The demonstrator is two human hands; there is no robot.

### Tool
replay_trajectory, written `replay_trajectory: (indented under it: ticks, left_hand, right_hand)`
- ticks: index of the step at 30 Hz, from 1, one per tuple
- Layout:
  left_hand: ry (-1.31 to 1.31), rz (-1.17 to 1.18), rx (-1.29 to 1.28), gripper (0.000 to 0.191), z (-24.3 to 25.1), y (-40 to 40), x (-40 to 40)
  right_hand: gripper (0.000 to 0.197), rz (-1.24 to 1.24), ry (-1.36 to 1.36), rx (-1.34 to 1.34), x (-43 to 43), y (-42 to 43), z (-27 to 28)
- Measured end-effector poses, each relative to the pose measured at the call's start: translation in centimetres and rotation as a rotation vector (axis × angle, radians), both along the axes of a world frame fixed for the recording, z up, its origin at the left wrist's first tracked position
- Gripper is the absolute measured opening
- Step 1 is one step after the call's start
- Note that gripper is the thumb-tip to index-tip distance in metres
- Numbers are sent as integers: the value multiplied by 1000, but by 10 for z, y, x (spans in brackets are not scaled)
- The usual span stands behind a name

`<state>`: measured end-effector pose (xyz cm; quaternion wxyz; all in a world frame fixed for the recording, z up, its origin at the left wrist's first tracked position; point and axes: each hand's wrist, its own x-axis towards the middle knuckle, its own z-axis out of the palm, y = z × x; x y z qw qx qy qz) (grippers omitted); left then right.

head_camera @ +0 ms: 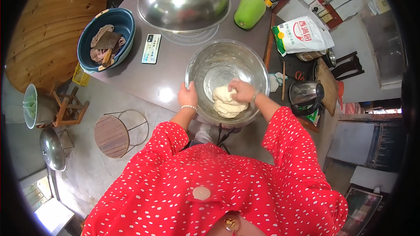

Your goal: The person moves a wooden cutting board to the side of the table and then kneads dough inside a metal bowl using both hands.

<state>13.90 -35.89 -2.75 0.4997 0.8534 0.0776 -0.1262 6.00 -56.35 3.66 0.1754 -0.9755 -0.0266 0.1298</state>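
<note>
A wide stainless steel bowl (203,52) stands near the edge of the table. Inside it lies a pale lump of dough (229,108), folded in thick layers towards the near side. My left hand (188,96) grips the bowl's left rim, thumb upward. My right hand (242,91) is in the bowl, its curled fingers on the upper part of the dough; the fingertips are partly hidden. Some dough residue marks the bowl's inner wall.
Beyond the bowl are a large domed metal lid (183,3) and a green gourd or melon (250,12). A blue basin (128,23) with meat and a cleaver (107,41) stands left. Rightward are a flour bag (302,36) and a kettle (303,93). A round stool (111,136) is below left.
</note>
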Motion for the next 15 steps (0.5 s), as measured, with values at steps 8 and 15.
replay_trajectory:
  ticks: [8, 15]
  left_hand:
    - [-10, -77, -37, 36, -5, 6, 2]
    - [-32, -69, -46, 27, -3, -2, -4]
  right_hand:
    - [49, 60, -243, -96, -42, 52, -17]
    - [45, -60, -292, -210, -14, 48, -51]
